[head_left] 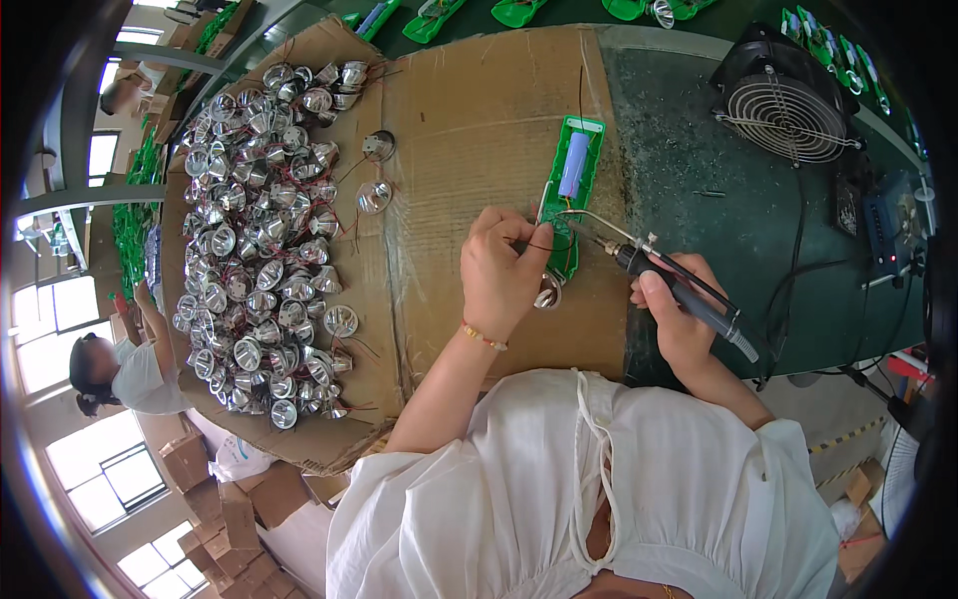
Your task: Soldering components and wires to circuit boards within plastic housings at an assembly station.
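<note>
My right hand (681, 311) grips a black soldering iron (689, 299), with a thin metal tube running along it toward its tip. The tip reaches over a narrow green plastic housing (561, 255) that lies on the cardboard. Inside the housing sits a lilac cylindrical battery cell (574, 165), with thin wires below it. My left hand (504, 262) is closed in a pinch at the housing's left side, near the wires; what its fingertips hold is hidden. A silver reflector lamp cup (548, 292) lies at the housing's near end, beside my left hand.
Many silver reflector cups (264, 250) with red wires fill the cardboard (469, 110) on the left. Two loose cups lie nearer the middle. A fan with a wire guard (788, 118) and a blue box (883, 235) stand right. More green housings (519, 10) line the back. Another person (140, 374) works at left.
</note>
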Motion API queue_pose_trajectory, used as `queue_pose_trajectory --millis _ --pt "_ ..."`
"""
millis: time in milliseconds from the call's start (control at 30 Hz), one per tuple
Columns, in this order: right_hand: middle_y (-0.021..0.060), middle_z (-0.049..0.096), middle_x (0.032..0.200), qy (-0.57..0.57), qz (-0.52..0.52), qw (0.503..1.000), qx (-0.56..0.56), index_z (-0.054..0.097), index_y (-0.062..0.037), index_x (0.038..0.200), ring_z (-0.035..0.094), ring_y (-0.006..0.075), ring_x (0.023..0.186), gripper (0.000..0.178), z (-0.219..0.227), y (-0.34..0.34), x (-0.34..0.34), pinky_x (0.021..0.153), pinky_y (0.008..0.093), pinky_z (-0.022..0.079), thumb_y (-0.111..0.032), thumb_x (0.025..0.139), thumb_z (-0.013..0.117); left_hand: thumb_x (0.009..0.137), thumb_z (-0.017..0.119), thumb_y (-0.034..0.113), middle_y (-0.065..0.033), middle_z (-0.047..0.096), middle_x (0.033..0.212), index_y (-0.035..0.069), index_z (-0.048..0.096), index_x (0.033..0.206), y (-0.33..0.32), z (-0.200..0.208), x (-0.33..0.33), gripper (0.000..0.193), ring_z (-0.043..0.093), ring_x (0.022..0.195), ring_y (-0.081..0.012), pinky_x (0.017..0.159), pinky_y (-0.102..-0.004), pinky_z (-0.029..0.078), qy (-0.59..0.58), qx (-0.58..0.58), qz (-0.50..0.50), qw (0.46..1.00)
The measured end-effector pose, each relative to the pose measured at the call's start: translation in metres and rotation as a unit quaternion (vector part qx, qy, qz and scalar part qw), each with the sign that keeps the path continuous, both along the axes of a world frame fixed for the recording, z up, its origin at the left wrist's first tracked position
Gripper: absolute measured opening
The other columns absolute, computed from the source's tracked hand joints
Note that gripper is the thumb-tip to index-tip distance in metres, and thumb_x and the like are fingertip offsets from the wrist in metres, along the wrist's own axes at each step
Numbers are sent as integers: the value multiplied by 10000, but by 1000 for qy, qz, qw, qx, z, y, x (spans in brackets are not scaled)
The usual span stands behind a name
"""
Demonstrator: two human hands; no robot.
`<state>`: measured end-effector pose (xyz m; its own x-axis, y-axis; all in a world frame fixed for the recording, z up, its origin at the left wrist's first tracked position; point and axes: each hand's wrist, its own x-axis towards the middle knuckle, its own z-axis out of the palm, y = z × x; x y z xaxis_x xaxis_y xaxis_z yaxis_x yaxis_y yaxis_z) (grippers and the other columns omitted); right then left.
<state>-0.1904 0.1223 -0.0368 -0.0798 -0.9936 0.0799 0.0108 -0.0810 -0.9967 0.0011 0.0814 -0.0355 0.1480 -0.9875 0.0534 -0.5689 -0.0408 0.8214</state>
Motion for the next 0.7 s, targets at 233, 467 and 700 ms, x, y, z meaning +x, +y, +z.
queue_pose_trajectory --millis 233,467,700 --pt "94 627 711 -2 -17 1000 -11 554 47 903 605 112 606 197 -1 4 -8 534 220 476 -88 805 660 738 685 120 -95 581 741 1 637 686 0 2 -1 138 565 612 -226 565 -327 454 10 -1 3 1000" --pt "90 625 733 0 -6 1000 -21 557 41 905 603 108 610 202 1 6 -11 529 210 472 -99 806 664 741 687 109 -99 579 749 -9 630 697 2 6 -4 139 574 611 -207 564 -308 460 -17 -2 -2 1000" --pt "71 622 692 -2 -7 1000 -27 558 28 896 591 94 595 172 3 7 -10 524 207 461 -76 803 658 740 700 76 -80 560 816 14 671 818 10 2 -1 103 540 643 -158 556 -255 444 105 -77 -2 991"
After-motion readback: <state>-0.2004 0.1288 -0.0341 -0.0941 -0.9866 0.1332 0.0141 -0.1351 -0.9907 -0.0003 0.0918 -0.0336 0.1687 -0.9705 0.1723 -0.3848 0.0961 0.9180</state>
